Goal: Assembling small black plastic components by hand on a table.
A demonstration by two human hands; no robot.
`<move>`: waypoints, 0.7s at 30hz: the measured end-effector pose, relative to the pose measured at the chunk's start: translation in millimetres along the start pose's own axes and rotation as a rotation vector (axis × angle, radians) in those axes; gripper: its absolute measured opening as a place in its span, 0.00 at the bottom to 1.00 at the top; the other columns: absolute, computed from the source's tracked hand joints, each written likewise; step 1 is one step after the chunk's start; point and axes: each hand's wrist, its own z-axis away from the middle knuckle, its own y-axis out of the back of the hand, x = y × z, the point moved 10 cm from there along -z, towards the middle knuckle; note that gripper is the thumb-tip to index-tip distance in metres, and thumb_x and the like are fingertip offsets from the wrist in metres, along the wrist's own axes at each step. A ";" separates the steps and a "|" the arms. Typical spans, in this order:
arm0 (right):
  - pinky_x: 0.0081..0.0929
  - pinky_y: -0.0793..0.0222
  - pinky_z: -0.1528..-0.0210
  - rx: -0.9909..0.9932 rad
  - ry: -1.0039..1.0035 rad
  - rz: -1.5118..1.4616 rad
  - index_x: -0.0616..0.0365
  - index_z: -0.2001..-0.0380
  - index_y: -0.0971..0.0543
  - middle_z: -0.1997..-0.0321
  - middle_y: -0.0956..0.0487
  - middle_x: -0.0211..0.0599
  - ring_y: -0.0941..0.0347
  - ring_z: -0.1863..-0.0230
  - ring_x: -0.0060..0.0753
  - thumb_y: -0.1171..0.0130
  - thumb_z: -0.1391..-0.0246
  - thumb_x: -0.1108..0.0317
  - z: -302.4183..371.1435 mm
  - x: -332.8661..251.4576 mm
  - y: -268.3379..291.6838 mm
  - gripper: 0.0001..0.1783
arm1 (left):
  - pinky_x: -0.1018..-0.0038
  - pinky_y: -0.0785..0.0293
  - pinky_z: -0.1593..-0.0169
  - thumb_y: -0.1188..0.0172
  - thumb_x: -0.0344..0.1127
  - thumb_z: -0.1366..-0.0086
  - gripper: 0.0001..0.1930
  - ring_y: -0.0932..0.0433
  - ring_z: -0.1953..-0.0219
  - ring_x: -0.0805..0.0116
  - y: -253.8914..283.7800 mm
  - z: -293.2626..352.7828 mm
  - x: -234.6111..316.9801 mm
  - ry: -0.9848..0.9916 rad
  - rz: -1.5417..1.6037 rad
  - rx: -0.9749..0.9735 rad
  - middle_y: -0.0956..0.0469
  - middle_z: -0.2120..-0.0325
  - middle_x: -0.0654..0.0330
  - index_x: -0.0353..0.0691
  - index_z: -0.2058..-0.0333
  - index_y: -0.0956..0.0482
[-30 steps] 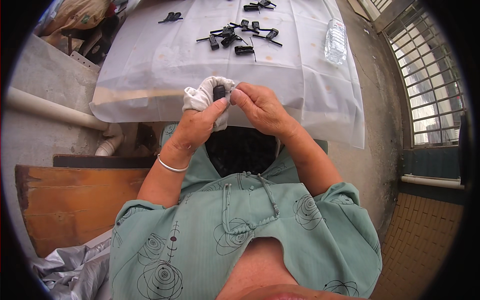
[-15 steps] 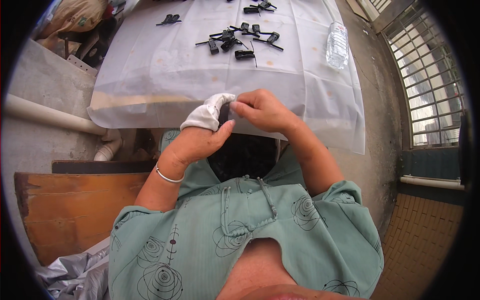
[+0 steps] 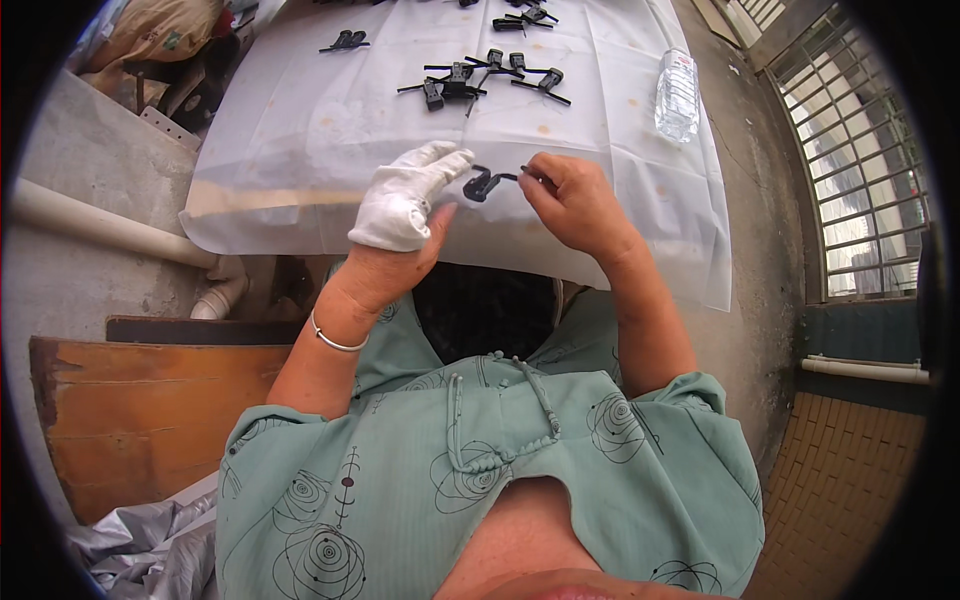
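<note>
Above the near edge of the table, a small black piece with a bent strip-like tail [image 3: 482, 186] hangs between my hands. My right hand [image 3: 577, 203] is bare, its fingers pinched on the strip's right end. My left hand [image 3: 405, 200] wears a white glove that leaves the thumb bare. Its fingers stretch out beside the piece's left end, thumb apart; whether they touch it I cannot tell. Farther back on the table lies a loose cluster of similar black pieces [image 3: 455, 78], with thin strips sticking out.
White plastic sheeting [image 3: 330, 150] covers the table. A clear plastic bottle [image 3: 677, 97] lies at its right side, and another pair of black pieces [image 3: 345, 40] at the far left. A dark open container [image 3: 485, 315] is between my knees. A wooden board [image 3: 170, 420] stands left.
My hands have moved apart and up over the table edge, bringing the black piece into view between them. A black piece that lay nearest me on the table no longer shows there.
</note>
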 end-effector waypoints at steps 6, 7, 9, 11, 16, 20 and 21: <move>0.22 0.40 0.74 -0.610 -0.197 -0.625 0.64 0.74 0.25 0.83 0.31 0.22 0.38 0.76 0.14 0.46 0.47 0.67 26.0 -3.2 -42.0 0.10 | 0.72 0.29 0.61 0.40 0.21 0.53 0.17 0.25 0.65 0.62 -18.1 6.5 39.7 0.022 0.427 -0.346 0.24 0.64 0.57 0.38 0.61 0.24; 0.20 0.40 0.74 -0.642 -0.157 -0.810 0.64 0.73 0.25 0.82 0.31 0.22 0.39 0.75 0.13 0.46 0.47 0.68 31.6 -14.9 -48.6 0.09 | 0.75 0.29 0.63 0.39 0.22 0.51 0.15 0.25 0.67 0.68 -24.7 11.5 38.2 0.121 0.534 -0.419 0.24 0.65 0.60 0.38 0.61 0.24; 0.18 0.40 0.73 -0.674 -0.106 -1.000 0.64 0.72 0.25 0.81 0.31 0.21 0.39 0.75 0.13 0.46 0.47 0.69 35.8 -32.4 -54.4 0.08 | 0.84 0.32 0.67 0.38 0.27 0.45 0.17 0.29 0.67 0.82 -35.9 20.9 17.8 0.463 0.999 -0.325 0.26 0.69 0.65 0.37 0.56 0.29; 0.15 0.40 0.74 -0.220 -0.168 -0.650 0.63 0.69 0.25 0.77 0.28 0.22 0.39 0.75 0.11 0.48 0.47 0.71 20.4 -9.4 -27.2 0.07 | 0.86 0.34 0.70 0.38 0.29 0.44 0.17 0.30 0.70 0.82 -28.7 20.3 -6.3 0.625 1.008 -0.152 0.26 0.71 0.63 0.36 0.56 0.31; 0.22 0.41 0.82 0.085 0.296 -0.505 0.60 0.64 0.27 0.80 0.29 0.33 0.38 0.83 0.22 0.38 0.59 0.76 33.9 -80.6 8.1 0.15 | 0.87 0.35 0.71 0.41 0.32 0.41 0.15 0.32 0.72 0.83 -41.0 33.0 -37.1 0.780 0.953 0.041 0.26 0.72 0.65 0.36 0.56 0.30; 0.24 0.41 0.83 0.257 0.419 -0.322 0.60 0.70 0.27 0.81 0.29 0.34 0.36 0.85 0.27 0.37 0.58 0.75 35.9 -94.2 12.4 0.11 | 0.88 0.35 0.72 0.46 0.33 0.37 0.12 0.33 0.74 0.84 -50.4 32.9 -34.7 0.728 0.992 0.123 0.27 0.72 0.67 0.36 0.56 0.29; 0.24 0.41 0.83 0.258 0.418 -0.322 0.60 0.70 0.27 0.81 0.29 0.34 0.36 0.85 0.27 0.37 0.58 0.75 33.9 -94.5 11.0 0.11 | 0.88 0.36 0.73 0.48 0.34 0.36 0.12 0.33 0.75 0.84 -51.6 35.1 -36.0 0.762 1.017 0.145 0.27 0.73 0.67 0.36 0.56 0.29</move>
